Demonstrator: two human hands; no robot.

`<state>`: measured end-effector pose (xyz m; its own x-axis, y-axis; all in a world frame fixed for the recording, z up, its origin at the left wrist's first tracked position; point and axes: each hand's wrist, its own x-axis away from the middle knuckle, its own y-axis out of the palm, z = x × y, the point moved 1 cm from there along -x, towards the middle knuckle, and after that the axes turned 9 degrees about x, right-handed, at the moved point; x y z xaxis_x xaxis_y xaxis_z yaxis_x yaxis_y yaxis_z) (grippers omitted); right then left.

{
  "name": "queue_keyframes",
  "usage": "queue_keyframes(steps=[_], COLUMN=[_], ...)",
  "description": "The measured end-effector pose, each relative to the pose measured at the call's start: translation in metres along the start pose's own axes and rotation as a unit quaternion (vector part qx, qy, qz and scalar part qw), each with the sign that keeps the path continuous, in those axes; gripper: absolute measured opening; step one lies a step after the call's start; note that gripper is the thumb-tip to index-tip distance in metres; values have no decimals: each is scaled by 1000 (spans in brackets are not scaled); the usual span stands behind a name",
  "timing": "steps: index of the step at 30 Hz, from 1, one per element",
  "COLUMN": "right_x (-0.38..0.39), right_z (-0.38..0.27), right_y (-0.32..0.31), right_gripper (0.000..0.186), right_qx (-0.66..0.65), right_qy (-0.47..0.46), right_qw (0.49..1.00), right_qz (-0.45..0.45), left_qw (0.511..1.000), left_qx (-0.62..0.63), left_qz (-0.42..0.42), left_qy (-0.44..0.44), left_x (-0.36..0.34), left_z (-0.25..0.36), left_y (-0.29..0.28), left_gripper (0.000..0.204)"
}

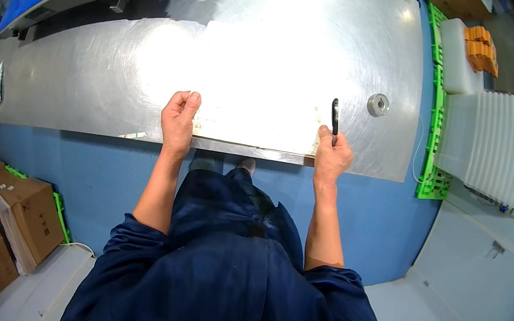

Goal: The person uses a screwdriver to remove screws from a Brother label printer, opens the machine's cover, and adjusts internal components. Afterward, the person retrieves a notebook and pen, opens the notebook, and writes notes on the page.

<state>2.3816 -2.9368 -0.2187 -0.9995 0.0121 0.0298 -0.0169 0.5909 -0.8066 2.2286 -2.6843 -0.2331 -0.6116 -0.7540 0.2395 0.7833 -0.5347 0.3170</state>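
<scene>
The steel bench (117, 73) fills most of my view, with a thin, pale sheet (254, 135) lying flat along its near edge — its long axis runs left to right. My left hand (179, 121) rests curled on the sheet's left end, fingers closed, pinning it. My right hand (332, 155) grips a black pen-like tool (335, 117), pointing away from me, at the sheet's right end. I judge the work barely begun — no mark or cut is visible. A small metal ring (378, 104) sits nearby.
</scene>
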Motion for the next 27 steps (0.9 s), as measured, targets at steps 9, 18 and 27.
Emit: queue_keyframes(steps=[9, 18, 27], right_x=[0, 0, 0], right_z=[-2, 2, 2], right_y=[0, 1, 1], right_gripper=[37, 38, 30], right_qx=[20, 12, 15], right_qy=[4, 1, -3], right_qw=[1000, 1000, 1000], right_qz=[2, 3, -13], left_qw=[1000, 1000, 1000], left_qx=[2, -1, -12], left_qz=[-10, -10, 2], left_qy=[2, 5, 5], left_x=[-2, -1, -2], left_z=[-1, -3, -3], left_y=[-2, -3, -2], left_gripper=[20, 21, 21])
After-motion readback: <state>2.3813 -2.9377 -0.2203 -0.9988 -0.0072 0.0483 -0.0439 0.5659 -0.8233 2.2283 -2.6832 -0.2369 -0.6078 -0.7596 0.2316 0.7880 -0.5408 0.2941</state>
